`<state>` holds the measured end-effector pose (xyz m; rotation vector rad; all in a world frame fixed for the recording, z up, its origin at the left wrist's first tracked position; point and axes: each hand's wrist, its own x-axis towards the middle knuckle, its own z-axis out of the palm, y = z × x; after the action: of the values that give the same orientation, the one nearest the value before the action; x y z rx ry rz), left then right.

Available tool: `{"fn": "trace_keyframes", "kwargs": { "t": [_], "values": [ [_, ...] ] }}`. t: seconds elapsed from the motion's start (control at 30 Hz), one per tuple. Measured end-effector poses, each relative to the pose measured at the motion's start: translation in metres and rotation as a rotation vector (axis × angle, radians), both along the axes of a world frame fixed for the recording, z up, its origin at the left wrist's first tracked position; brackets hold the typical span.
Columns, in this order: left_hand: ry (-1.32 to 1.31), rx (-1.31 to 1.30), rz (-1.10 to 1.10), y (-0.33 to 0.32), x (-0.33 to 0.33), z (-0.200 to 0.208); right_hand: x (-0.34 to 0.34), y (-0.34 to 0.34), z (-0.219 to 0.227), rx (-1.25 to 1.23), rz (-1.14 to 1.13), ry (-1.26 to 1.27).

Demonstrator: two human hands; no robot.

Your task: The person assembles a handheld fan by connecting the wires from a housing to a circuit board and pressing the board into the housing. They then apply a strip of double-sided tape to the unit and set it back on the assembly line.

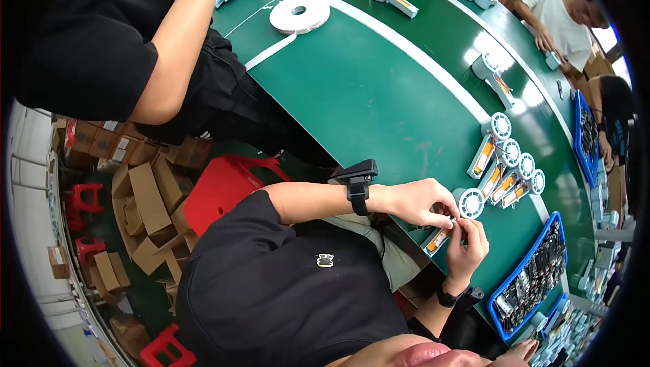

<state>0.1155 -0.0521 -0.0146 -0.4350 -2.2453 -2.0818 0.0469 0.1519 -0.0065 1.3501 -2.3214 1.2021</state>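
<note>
At the far left of the desk [359,89] I see a white roll [298,16] lying flat. Nearer me, the left hand [423,202] has thumb and forefinger pinched together at a fan [470,202] by the desk's near edge, between its round head and handle. The right hand [467,248] pinches at the same spot; I can't make out the tiny part between the fingers. Past them four more fans [509,153] lie bunched, then a blue tray [556,219] of dark parts.
</note>
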Motion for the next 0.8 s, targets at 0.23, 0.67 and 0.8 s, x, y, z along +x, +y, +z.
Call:
{"fn": "trace_keyframes", "kwargs": {
  "t": [0.23, 0.67, 0.8],
  "values": [
    [-0.183, 0.124, 0.022, 0.007, 0.003, -0.010, 0.010, -0.014, 0.004, -0.058, -0.093, 0.012],
    [-0.168, -0.068, 0.033, -0.005, 0.014, -0.016, 0.013, -0.014, 0.039, 0.231, -0.209, -0.192],
    [-0.066, -0.085, 0.060, 0.003, -0.003, -0.017, -0.006, 0.004, 0.018, 0.197, -0.085, -0.147]
  ]
}}
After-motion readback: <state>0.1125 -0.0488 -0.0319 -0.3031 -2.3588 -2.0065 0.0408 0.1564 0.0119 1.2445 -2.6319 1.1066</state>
